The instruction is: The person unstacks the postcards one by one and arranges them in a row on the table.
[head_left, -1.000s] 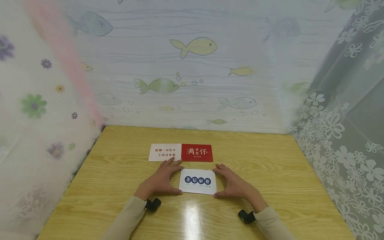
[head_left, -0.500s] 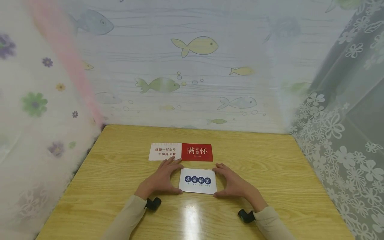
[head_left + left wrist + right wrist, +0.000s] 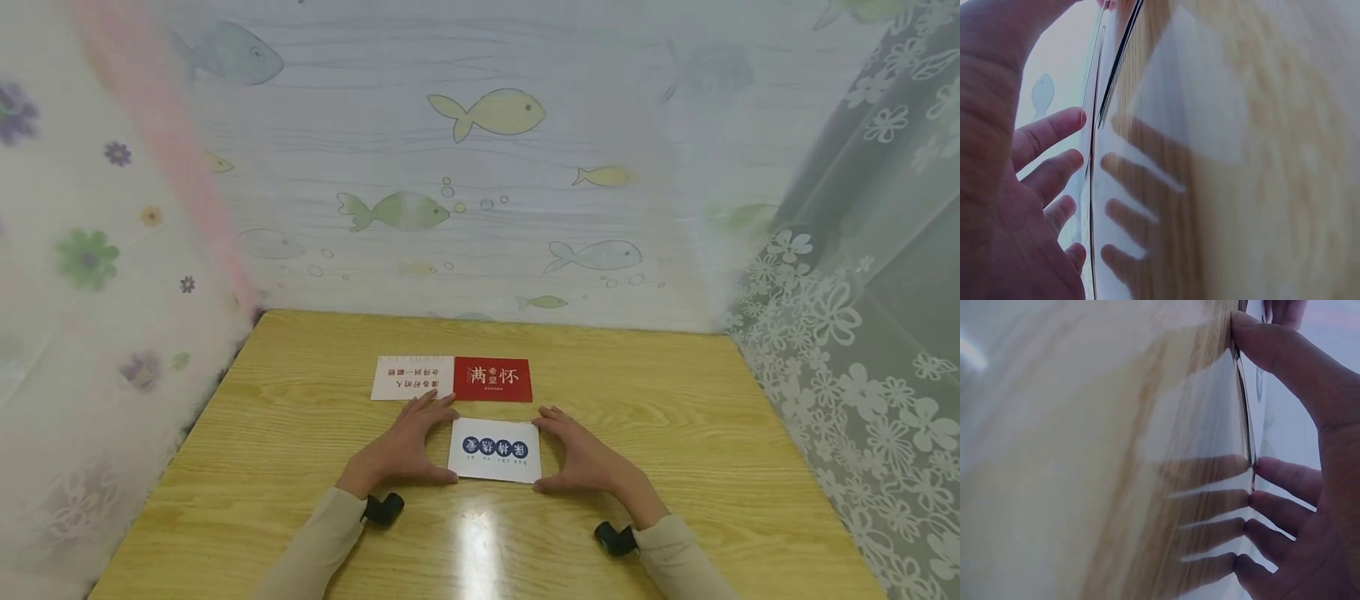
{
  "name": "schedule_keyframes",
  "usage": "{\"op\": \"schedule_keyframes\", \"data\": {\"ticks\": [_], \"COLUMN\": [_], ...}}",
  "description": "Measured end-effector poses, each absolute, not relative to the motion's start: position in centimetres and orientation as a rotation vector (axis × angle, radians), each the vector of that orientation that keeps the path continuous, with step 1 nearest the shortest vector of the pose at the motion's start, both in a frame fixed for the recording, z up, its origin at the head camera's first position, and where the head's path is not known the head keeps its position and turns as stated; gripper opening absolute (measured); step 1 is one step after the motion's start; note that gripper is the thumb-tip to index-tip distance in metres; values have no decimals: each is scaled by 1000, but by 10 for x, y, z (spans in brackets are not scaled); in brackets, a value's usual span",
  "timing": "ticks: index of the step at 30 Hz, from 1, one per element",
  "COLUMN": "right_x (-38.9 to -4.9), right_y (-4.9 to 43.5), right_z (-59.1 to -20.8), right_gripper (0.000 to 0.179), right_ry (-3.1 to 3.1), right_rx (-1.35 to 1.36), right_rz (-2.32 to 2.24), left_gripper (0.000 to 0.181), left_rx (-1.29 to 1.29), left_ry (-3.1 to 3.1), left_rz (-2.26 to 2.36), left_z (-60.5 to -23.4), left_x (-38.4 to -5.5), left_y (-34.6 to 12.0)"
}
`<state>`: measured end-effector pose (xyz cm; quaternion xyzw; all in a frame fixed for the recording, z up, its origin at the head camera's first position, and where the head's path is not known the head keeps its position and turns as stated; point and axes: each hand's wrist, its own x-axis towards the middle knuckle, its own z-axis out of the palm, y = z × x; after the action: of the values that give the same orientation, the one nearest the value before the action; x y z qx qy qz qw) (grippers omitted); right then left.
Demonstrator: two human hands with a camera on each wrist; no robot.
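A: Where was the white card with blue circles point(image 3: 495, 465)?

B: On the wood-grain tabletop point(image 3: 667, 383), between the person's left hand point(image 3: 397, 448) and right hand point(image 3: 588, 461), its lettering upside down from the head view.

A: And the pose?

B: Near mirror images. Two beige sleeves point(image 3: 315, 537) slanted inward from the near side, black wrist devices point(image 3: 617, 539) below the wrists, and each hand formed a wide, sideways curve around one short end of the card. Both thumbs sat at the near corners, both forefingers at the far ones.

A: Were the hands together?

B: Apart, the card's length separating them. Thumb and forefinger stood well spread on each, the remaining fingers fanned out in the wrist views, their reflections showing on the glossy surface. How firmly the tips pressed on the card, I couldn't tell.

A: What lay beyond?

B: A white card with red lettering point(image 3: 412, 377) and a red card with white lettering point(image 3: 492, 392), side by side. The left fingertips overlapped the former's near edge as seen from above; whether they touched it was unclear.
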<state>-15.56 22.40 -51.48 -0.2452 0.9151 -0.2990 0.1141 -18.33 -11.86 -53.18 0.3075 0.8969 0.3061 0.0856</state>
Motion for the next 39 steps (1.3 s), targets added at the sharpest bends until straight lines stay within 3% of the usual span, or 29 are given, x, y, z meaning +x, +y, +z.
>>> {"op": "schedule_keyframes", "data": {"ticks": [21,39], "right_x": [-156,-156], "right_y": [227,229], "right_z": [-517,-512], "right_gripper": [93,92], "right_ry": [2670,2827], "right_rx": [-714,-859], "right_rz": [-911,-761], "left_gripper": [91,92], "left_rx": [836,976], "left_ry": [2629,2682], "left_rz": [1018,928], "left_z": [-532,-531], "left_x": [-180,-181], "left_y": [-118,-119]}}
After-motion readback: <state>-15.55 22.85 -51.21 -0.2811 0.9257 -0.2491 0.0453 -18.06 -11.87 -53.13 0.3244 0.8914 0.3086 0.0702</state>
